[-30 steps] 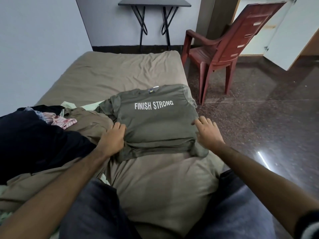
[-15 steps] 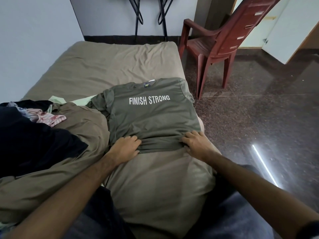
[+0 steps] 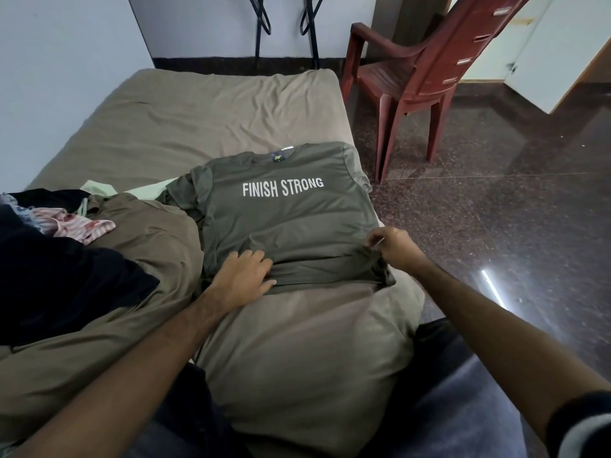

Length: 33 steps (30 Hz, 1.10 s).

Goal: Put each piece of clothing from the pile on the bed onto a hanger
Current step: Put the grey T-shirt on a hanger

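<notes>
While one olive T-shirt [image 3: 284,219] printed FINISH STRONG lay flat near the right edge of the bed [image 3: 205,127], two bare hands worked at its near hem. One, the left hand [image 3: 243,276], rested palm down on the hem's left part, fingers spread and nearly straight, gripping nothing. The other, the right hand [image 3: 395,247], had its fingers curled and pinched a fold of the shirt's lower right corner, lifting it slightly off the bedding. At the left side of the bed sat one pile of clothes [image 3: 66,246]: one large black garment, one pink striped piece, one pale green piece partly hidden beneath, and one brownish garment draped toward the shirt; whether more lay underneath could not be told. One plump pillow [image 3: 297,352] in a khaki cover lay between the person's legs, its far edge touching the shirt's hem. A wrinkled khaki sheet covered the mattress. Beside the bed on the right stood one reddish-brown plastic chair [image 3: 416,77] on a dark, glossy speckled floor [image 3: 512,209]. Beyond the bed's far end, black crossed table legs [image 3: 284,21] stood against a pale wall [image 3: 49,77], and one white door panel [image 3: 555,51] showed at the upper right.
</notes>
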Available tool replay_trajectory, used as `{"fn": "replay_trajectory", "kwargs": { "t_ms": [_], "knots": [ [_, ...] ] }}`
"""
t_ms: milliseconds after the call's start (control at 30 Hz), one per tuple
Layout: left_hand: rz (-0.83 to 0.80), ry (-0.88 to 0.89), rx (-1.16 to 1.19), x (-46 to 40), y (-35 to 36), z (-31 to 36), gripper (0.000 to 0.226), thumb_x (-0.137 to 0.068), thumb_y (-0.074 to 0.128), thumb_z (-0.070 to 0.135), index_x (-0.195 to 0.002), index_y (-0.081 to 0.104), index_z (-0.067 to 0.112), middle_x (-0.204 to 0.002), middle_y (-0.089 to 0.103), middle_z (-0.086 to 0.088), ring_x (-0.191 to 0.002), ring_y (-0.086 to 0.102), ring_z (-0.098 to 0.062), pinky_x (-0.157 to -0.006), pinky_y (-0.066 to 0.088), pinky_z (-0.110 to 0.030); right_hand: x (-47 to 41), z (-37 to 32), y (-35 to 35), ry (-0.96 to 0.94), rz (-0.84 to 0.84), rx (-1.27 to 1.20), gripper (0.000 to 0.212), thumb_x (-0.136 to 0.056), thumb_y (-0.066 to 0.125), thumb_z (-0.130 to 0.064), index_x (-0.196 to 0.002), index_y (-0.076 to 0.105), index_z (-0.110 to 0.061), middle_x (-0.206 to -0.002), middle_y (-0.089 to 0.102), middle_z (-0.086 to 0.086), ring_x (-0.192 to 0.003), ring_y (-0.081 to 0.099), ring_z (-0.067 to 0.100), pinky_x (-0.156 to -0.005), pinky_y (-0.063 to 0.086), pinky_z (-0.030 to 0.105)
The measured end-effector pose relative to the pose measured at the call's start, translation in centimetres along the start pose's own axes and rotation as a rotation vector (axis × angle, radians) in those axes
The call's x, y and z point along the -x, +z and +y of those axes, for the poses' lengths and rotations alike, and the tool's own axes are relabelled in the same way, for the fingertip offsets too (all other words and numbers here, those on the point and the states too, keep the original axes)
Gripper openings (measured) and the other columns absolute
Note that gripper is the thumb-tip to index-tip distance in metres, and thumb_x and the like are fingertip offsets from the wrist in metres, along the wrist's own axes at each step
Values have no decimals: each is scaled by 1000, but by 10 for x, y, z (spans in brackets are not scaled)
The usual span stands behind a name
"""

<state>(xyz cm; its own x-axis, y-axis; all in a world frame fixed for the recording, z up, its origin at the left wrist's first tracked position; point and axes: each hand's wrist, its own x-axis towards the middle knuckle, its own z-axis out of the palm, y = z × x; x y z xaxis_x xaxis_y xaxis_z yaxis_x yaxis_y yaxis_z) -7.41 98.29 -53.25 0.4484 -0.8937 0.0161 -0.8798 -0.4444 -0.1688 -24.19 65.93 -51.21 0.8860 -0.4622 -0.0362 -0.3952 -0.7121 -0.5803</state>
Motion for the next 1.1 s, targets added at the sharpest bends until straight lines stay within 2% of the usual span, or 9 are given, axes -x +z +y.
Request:
{"fn": "replay_trajectory", "kwargs": {
  "t_ms": [100, 233, 300, 400, 533, 633, 767, 933, 1100],
  "knots": [
    [122, 104, -32, -2, 2, 13, 39, -85, 63, 54, -107, 62, 21, -109, 58, -2, -93, 59, -23, -71, 46, -38, 5, 17, 3, -181, 212, 354, 39, -75, 68, 11, -100, 70, -19, -108, 57, 6, -97, 52, 30, -78, 49, 44],
    [131, 175, 76, -15, 5, 34, 44, -86, 56, 57, -115, 60, 24, -110, 59, 2, -95, 61, -21, -74, 48, -38, 28, 4, 7, -513, -25, 309, 33, -82, 70, -18, -114, 69, -26, -113, 59, -2, -106, 47, 19, -88, 33, 30],
    [93, 153, 82, -21, 6, 42, 53, -86, 53, 63, -120, 59, 24, -111, 60, 2, -97, 62, -20, -76, 47, -37, 34, 1, 12, -497, -126, 381, 46, -85, 68, -31, -130, 60, -29, -123, 53, -7, -115, 43, 15, -93, 28, 31],
    [67, 85, 80, -28, 3, 49, 59, -83, 51, 70, -120, 59, 24, -110, 61, 2, -97, 63, -21, -78, 48, -38, 29, 0, 17, -329, -89, 334, 54, -88, 66, -26, -140, 51, -28, -131, 50, -5, -124, 42, 20, -97, 25, 34],
    [73, 91, 44, -31, -4, 61, 43, -85, 62, 56, -111, 62, 22, -103, 62, 1, -91, 64, -22, -73, 47, -39, 15, -9, 20, -291, -65, 369, 35, -85, 72, -26, -119, 66, -29, -123, 53, -1, -123, 45, 24, -103, 29, 43],
    [63, 12, 135, -33, -7, 67, 30, -85, 67, 42, -104, 62, 20, -101, 63, -2, -93, 64, -25, -74, 48, -40, 8, -11, 18, -254, -41, 210, 22, -78, 76, -23, -99, 67, -25, -108, 57, -7, -115, 53, 21, -97, 33, 39],
    [21, -46, 161, -35, -10, 63, 22, -86, 65, 27, -103, 62, 14, -101, 63, -7, -94, 65, -31, -74, 48, -42, 8, -12, -4, -231, -65, -51, 18, -83, 71, -12, -97, 64, -20, -93, 68, -9, -92, 65, 11, -86, 50, 33],
    [-55, -93, 298, -33, -14, 47, 28, -93, 62, 41, -112, 57, 21, -117, 64, 0, -113, 60, -24, -87, 43, -38, 18, -16, -23, -272, -53, -73, 14, -93, 63, -11, -102, 56, -19, -87, 65, -1, -84, 61, 16, -75, 47, 30],
    [-75, -1, 517, -14, -23, 24, 37, -95, 56, 54, -104, 57, 18, -107, 69, -3, -103, 64, -23, -77, 41, -34, 26, -35, -40, -282, -137, -127, 14, -97, 65, -23, -109, 61, -19, -78, 59, -4, -73, 56, 4, -69, 41, 16]
  ]
}}
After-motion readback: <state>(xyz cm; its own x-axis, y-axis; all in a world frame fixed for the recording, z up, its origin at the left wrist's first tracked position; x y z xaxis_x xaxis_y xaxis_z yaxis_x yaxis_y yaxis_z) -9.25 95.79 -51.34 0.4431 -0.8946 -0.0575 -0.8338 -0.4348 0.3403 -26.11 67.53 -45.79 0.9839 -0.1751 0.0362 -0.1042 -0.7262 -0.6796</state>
